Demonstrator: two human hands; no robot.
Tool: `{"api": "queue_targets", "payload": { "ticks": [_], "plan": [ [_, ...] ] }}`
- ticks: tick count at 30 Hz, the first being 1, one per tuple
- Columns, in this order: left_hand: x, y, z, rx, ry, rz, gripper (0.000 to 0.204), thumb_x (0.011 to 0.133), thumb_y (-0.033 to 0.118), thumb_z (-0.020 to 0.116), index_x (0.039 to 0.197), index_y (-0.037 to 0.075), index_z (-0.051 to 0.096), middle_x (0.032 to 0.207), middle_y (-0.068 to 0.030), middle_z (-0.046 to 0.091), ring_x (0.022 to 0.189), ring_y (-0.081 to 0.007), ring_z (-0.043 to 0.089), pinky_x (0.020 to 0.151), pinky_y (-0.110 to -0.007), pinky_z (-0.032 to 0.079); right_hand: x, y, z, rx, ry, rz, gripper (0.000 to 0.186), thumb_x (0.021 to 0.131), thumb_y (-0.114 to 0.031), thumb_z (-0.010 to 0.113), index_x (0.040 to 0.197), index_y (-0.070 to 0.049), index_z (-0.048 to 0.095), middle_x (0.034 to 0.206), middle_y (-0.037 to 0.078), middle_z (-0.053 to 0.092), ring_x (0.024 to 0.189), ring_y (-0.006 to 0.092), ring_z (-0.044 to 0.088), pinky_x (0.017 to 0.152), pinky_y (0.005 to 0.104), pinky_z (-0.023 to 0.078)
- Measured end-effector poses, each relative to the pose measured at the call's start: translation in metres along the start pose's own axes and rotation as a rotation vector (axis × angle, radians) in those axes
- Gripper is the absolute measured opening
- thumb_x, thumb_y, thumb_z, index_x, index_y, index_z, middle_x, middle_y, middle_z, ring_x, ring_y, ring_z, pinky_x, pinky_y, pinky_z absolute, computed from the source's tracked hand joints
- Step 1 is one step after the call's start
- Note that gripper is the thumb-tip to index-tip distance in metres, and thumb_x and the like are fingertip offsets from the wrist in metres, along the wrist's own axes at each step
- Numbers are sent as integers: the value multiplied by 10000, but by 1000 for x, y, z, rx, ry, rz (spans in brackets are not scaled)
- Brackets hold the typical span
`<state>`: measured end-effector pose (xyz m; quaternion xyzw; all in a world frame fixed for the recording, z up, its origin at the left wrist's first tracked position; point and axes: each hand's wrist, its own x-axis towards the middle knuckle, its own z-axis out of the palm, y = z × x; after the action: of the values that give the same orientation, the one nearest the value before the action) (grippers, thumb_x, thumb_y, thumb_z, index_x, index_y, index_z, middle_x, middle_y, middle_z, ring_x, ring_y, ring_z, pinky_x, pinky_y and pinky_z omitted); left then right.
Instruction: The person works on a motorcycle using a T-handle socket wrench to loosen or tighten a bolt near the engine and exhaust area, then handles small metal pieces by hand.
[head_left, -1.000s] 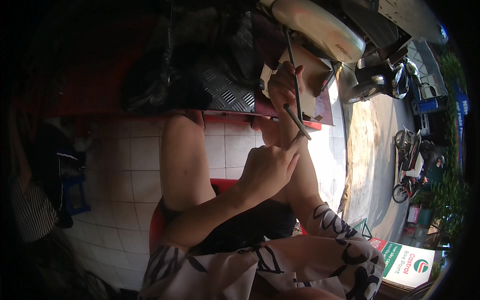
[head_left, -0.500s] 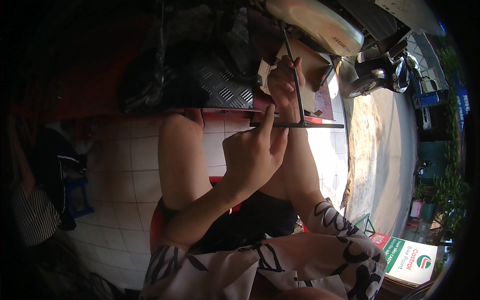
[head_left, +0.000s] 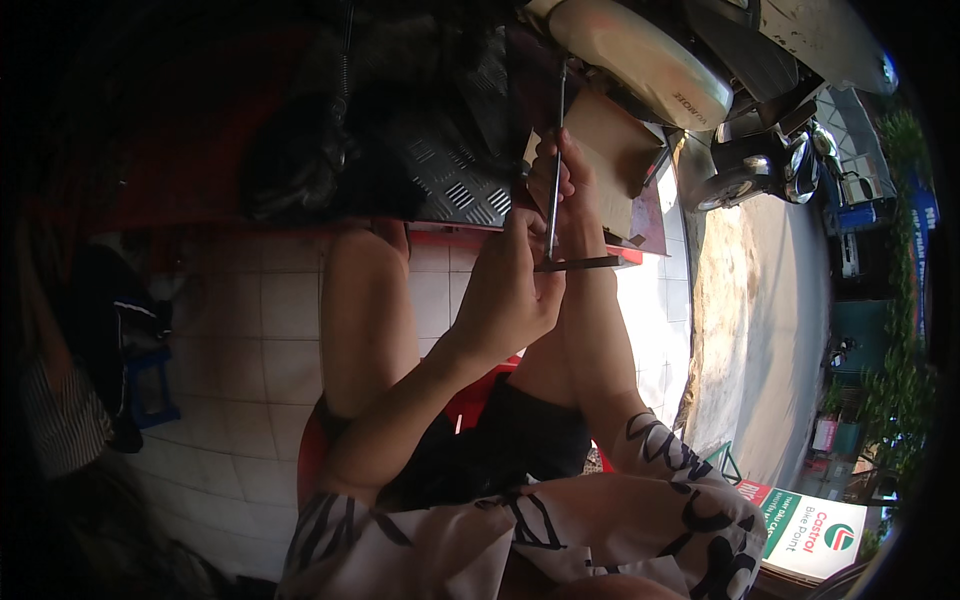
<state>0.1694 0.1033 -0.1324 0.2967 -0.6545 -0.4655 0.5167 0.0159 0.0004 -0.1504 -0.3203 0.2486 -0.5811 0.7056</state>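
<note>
A dark T-handle wrench (head_left: 555, 205) points away from me, its far tip beside the motorbike (head_left: 640, 60). My left hand (head_left: 512, 290) is closed at the near end, fingers around the left part of the crossbar where it meets the shaft. The crossbar's other end sticks out to the right, over my right wrist. Farther along the shaft, my right hand (head_left: 568, 175) is curled with its thumb and fingers against the rod. What the wrench tip meets is too dark to make out.
Under the motorbike lies a cardboard piece (head_left: 610, 150) on a red platform (head_left: 655, 225). A ridged metal plate (head_left: 460, 185) is left of my hands. A person in a striped top (head_left: 65, 420) is at far left, near a blue stool (head_left: 152, 385). Another motorbike (head_left: 745, 170) stands at right.
The crossbar has turned and moved left, and the shaft stands straighter in view. My left hand's extended index finger has folded in around the handle. My right hand has shifted slightly left and down.
</note>
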Motion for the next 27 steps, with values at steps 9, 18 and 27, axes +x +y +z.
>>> {"api": "queue_targets", "payload": {
  "ticks": [9,18,27],
  "plan": [
    [12,-32,-6,-887,23,-640,296,1032,346,404,948,71,477,609,4,473,427,-51,376,384,-207,287,-6,12,-22,-564,-203,37,302,958,-318,576,944,-17,606,606,-5,516,489,60,445,439,203,359],
    [27,-40,-16,-1012,284,-659,272,999,268,367,785,115,437,518,64,294,373,-38,212,353,-236,168,66,-45,-74,-796,334,-401,361,921,-69,573,1268,-12,490,1197,153,542,1056,286,583,859,356,502],
    [25,-57,-24,-958,302,-650,291,968,237,383,698,129,406,508,45,334,377,-65,259,340,-261,203,114,-50,-62,-1629,372,-538,351,920,-96,553,1270,-88,526,1164,157,603,1114,319,577,922,397,481]
  ]
}}
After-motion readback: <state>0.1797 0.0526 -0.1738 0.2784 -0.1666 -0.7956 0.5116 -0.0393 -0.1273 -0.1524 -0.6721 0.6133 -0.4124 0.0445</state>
